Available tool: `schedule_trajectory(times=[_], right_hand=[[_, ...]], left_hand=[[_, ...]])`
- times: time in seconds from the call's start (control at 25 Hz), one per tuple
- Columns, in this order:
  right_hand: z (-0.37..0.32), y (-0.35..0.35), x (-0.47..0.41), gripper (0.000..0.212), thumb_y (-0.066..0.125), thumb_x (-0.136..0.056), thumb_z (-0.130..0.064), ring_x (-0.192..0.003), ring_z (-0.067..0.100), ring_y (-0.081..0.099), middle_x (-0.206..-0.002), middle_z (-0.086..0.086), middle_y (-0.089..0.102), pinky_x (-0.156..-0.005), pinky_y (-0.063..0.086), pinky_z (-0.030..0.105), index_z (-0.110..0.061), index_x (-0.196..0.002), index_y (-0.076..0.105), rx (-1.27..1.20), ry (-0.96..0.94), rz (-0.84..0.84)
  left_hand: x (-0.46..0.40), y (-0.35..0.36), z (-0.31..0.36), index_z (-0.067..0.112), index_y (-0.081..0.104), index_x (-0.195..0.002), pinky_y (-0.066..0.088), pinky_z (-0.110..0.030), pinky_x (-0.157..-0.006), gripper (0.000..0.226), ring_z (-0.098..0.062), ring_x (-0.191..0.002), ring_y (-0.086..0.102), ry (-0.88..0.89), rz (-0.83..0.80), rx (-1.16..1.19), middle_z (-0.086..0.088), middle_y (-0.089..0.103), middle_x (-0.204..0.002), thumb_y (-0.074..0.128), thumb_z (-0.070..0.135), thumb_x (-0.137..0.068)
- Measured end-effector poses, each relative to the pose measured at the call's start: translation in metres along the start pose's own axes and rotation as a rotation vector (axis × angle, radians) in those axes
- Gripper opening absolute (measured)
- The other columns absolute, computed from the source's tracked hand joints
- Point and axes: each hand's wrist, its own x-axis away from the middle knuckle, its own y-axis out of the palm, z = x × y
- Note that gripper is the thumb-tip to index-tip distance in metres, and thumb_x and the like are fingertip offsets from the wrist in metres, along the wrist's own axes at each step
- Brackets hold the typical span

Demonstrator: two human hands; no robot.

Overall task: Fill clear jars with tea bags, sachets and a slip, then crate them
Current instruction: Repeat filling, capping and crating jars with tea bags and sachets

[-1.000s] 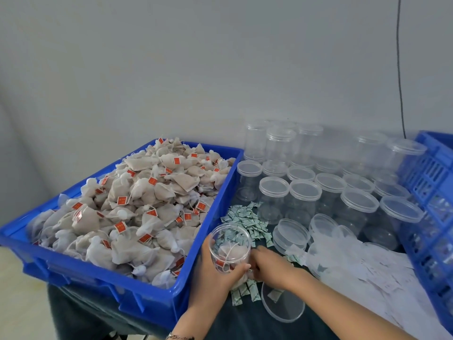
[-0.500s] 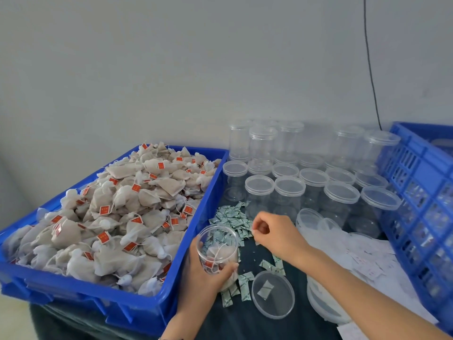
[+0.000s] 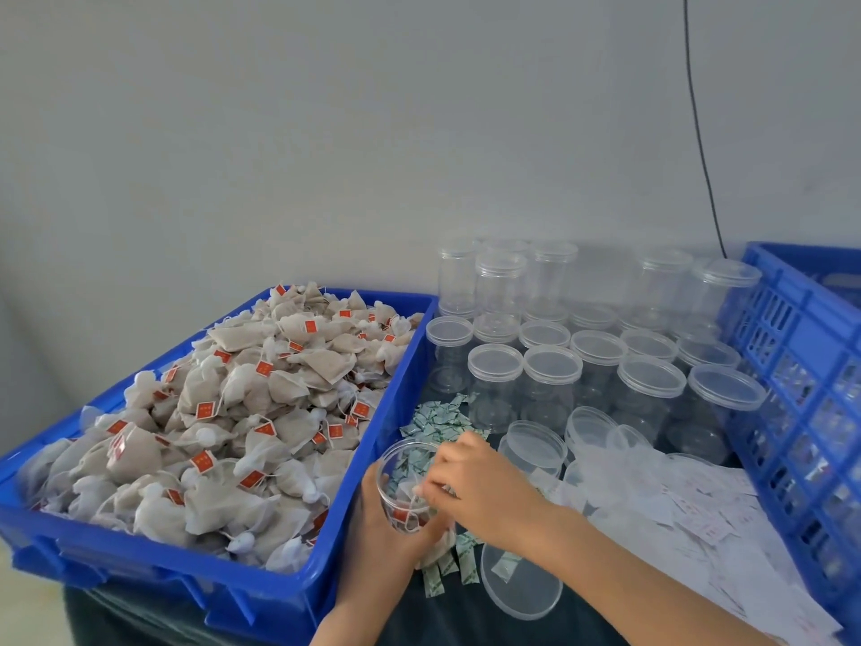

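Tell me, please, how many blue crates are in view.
2. The left crate is heaped with tea bags; the right crate stands beside the clear jars, partly cut off by the frame, so others beyond it may be hidden.

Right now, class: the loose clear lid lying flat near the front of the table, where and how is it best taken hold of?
Pinch the lid at its rim from above, probably on the near edge: it lies flat, so only its thin rim offers purchase, and a sachet lies on its middle.
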Motion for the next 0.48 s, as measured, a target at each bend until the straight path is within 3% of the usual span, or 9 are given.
schedule_trajectory(times=[0.08,0.16,0.28,0.4,0.48], right_hand=[[0.004,0.003,0.006,0.039,0.035,-0.101,-0.038,-0.093,0.011,0.033,-0.1,-0.002,0.055,-0.081,0.03,0.025,-0.013,-0.099,0.066,-0.002,-0.001,-0.024],[0.006,0.005,0.011,0.036,0.035,-0.101,-0.036,-0.094,0.011,0.038,-0.103,-0.003,0.054,-0.082,0.033,0.027,-0.015,-0.103,0.064,-0.068,0.016,-0.048],[0.006,0.002,0.016,0.033,0.036,-0.101,-0.035,-0.102,0.012,0.047,-0.111,-0.004,0.057,-0.09,0.038,0.029,-0.017,-0.112,0.062,-0.094,0.008,-0.035],[0.011,-0.009,0.025,0.03,0.042,-0.099,-0.031,-0.105,0.013,0.05,-0.114,-0.003,0.06,-0.092,0.039,0.029,-0.016,-0.114,0.063,-0.114,0.013,0.0],[0.016,-0.02,0.037,0.028,0.043,-0.098,-0.03,-0.105,0.011,0.05,-0.114,-0.003,0.062,-0.093,0.041,0.029,-0.016,-0.112,0.064,-0.152,0.033,0.045]], left_hand=[[0.0,0.001,-0.001,0.039,0.035,-0.129,0.041,-0.006,-0.084,0.085,0.017,-0.104,0.048,0.018,0.01,0.009,0.024,0.047,-0.118,0.086,0.03,-0.062],[-0.001,0.003,-0.004,0.045,0.036,-0.12,0.04,-0.002,-0.073,0.08,0.025,-0.101,0.047,0.015,0.016,0.013,0.027,0.048,-0.112,0.088,0.024,-0.062],[-0.002,0.004,0.0,0.04,0.041,-0.123,0.04,-0.004,-0.077,0.08,0.012,-0.104,0.053,0.009,0.025,0.011,0.023,0.052,-0.113,0.089,0.021,-0.062],[-0.002,0.009,0.008,0.022,0.046,-0.136,0.043,-0.024,-0.093,0.091,-0.009,-0.113,0.052,0.003,0.074,-0.071,0.005,0.054,-0.126,0.09,0.031,-0.056],[0.0,0.014,0.022,0.026,0.045,-0.138,0.044,-0.038,-0.097,0.102,-0.016,-0.12,0.05,0.018,0.088,-0.144,0.005,0.052,-0.131,0.084,0.053,-0.048]])
